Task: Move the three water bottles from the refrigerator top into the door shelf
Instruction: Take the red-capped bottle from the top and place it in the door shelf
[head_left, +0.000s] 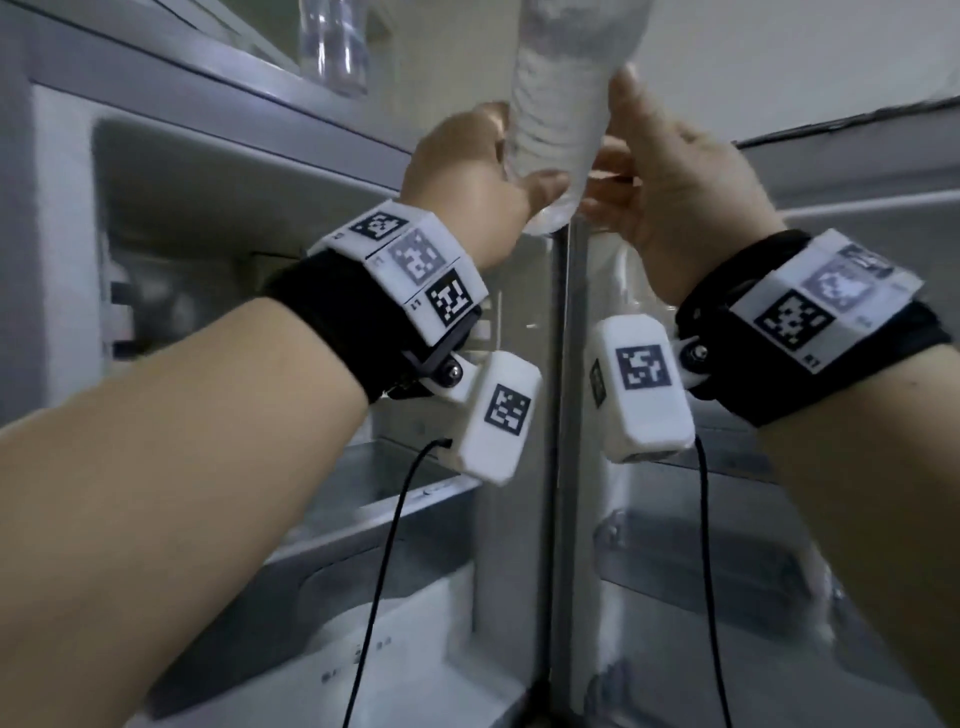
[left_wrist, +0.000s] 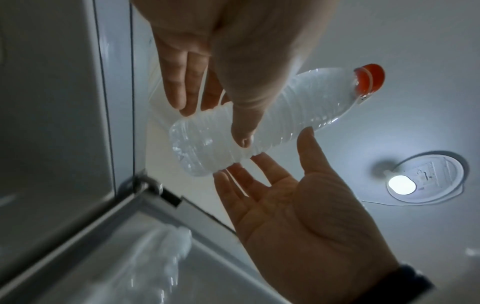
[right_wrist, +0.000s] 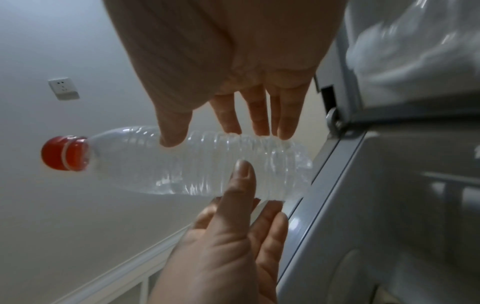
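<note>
Forearms fill the lower frame. Left hand (head_left: 467, 171), center-left, pinches the bottle (head_left: 558, 119) near its base — thumb against fingers. Right hand (head_left: 670, 171), just right of it, is spread with fingertips at the ribbed wall, not clamped. Bottle's long axis runs up out of frame — cap (left_wrist: 369, 80) farthest from both hands.

A round ceiling lamp (left_wrist: 426, 181) glows overhead; a white wall socket (right_wrist: 63, 88) sits high up.

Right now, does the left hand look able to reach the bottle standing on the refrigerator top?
Probably not yet: the left hand grips the held bottle; otherwise the way to the top bottle looks free.
</note>
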